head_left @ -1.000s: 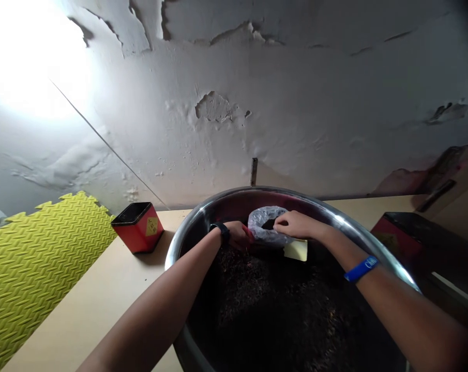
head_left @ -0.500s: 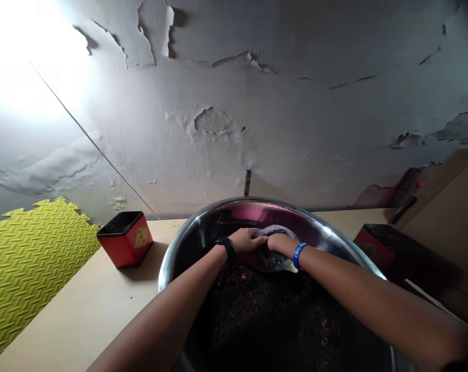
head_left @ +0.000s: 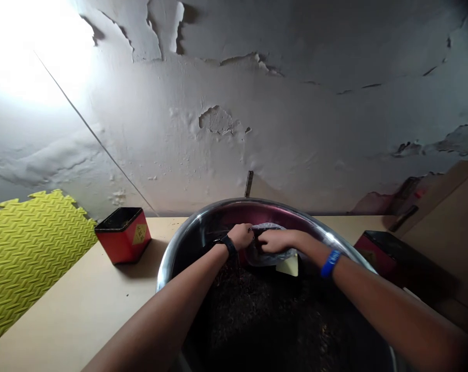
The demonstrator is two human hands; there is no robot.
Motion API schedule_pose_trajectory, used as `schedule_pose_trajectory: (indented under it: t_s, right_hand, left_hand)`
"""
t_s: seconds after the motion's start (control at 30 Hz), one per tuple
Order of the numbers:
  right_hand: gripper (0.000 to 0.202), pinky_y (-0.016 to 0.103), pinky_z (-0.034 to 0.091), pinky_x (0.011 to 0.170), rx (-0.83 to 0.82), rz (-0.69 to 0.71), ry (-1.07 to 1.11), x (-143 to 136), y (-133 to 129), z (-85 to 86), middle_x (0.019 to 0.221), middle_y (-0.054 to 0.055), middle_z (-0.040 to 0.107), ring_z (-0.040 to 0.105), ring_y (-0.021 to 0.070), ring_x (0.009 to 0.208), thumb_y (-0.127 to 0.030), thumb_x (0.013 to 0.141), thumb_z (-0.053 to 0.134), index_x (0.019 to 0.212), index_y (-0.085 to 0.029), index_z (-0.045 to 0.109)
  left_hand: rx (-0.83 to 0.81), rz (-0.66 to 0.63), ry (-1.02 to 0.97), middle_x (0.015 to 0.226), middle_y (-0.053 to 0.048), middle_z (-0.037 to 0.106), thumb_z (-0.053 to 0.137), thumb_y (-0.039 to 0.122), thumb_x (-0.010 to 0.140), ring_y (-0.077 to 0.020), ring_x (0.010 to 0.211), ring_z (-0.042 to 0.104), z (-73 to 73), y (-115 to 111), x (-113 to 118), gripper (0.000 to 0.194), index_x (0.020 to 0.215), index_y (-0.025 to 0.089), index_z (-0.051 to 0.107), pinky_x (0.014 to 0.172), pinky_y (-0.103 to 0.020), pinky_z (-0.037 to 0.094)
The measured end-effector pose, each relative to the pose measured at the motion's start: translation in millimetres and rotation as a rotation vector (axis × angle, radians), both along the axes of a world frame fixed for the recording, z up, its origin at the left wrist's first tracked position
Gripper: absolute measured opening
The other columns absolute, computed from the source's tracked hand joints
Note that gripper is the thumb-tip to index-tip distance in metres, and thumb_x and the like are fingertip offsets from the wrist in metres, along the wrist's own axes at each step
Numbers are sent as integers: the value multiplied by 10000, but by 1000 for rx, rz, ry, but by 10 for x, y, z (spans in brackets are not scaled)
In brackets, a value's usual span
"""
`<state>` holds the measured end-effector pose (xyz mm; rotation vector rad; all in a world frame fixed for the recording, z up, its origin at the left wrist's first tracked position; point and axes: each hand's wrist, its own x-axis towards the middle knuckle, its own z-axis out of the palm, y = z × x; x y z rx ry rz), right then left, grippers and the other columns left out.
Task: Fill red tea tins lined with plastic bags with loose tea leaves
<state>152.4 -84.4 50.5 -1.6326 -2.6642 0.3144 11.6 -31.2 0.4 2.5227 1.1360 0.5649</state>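
A clear plastic bag (head_left: 265, 260) lies bunched in a reddish container inside a large metal basin (head_left: 164, 266), near its far wall. A pale yellow label (head_left: 288, 265) shows at its front right. My left hand (head_left: 241, 236), with a black band at the wrist, is closed on the bag's left edge. Over the bag's mouth is my right hand (head_left: 275, 241), its fingers curled down and pointing left; what they hold is hidden. A blue band circles the right wrist. Dark, loose, leaf-like bits (head_left: 257, 315) cover the basin's bottom.
A red box (head_left: 121, 240) with a black rim and yellow label stands left of the basin on the pale table (head_left: 74, 305). Another dark red box (head_left: 377, 253) and cardboard (head_left: 447, 217) are at right. A yellow foam mat (head_left: 35, 258) leans left; a peeling wall rises behind.
My right hand has drawn apart from my left and turned flatter, with its wrist farther right. More of the bag and the yellow label now shows. My left hand stays on the left edge.
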Motion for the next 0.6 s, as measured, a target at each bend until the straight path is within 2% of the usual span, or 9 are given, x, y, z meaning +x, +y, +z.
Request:
schedule_pose_trajectory:
  t_s: [0.1, 0.17, 0.3, 0.4, 0.5, 0.6]
  right_hand:
    - [200, 238, 387, 628, 202, -36, 90, 230, -59, 204, 768, 22, 624, 538, 126, 671, -282, 768, 449, 803, -180, 617]
    - [235, 235, 366, 611, 286, -74, 123, 345, -102, 222, 740, 27, 625, 532, 128, 653, -310, 770, 427, 798, -172, 615]
    - [218, 242, 331, 572, 185, -9, -11, 389, -172, -18, 739, 42, 638, 533, 144, 651, -281, 742, 441, 723, -178, 632]
    - [307, 255, 290, 515, 97, 6, -78, 365, -213, -166, 677, 46, 630, 509, 138, 571, -336, 779, 398, 637, -183, 624]
    - [368, 257, 294, 513, 13, 32, -8, 399, -257, -138, 638, 40, 620, 497, 130, 542, -420, 791, 390, 637, -185, 628]
    - [330, 253, 332, 577, 178, 9, 161, 446, -301, -21, 701, 32, 628, 524, 143, 626, -403, 798, 396, 748, -186, 640]
  left_hand:
    - [54, 12, -114, 912, -51, 617, 384, 157, 775, -156, 851, 554, -12, 38, -18, 264, 957, 184, 575, 745, -228, 402]
    - [143, 48, -189, 950, -44, 590, 408, 126, 757, -147, 889, 531, 1, 11, -13, 290, 1000, 197, 548, 788, -226, 390]
    - [311, 87, -202, 999, -44, 526, 375, 105, 772, -135, 839, 511, 39, -133, 34, 271, 960, 201, 545, 739, -228, 412]
    - [343, 48, -128, 1036, -35, 494, 373, 131, 778, -143, 852, 495, 32, -202, 68, 238, 816, 202, 597, 722, -237, 424]
    - [335, 53, -102, 1125, -34, 462, 400, 123, 745, -170, 964, 464, 6, -161, 85, 250, 783, 199, 634, 856, -270, 386]
    - [230, 43, -71, 1111, -46, 498, 403, 106, 718, -172, 975, 476, -5, -49, 99, 309, 909, 198, 627, 898, -266, 364]
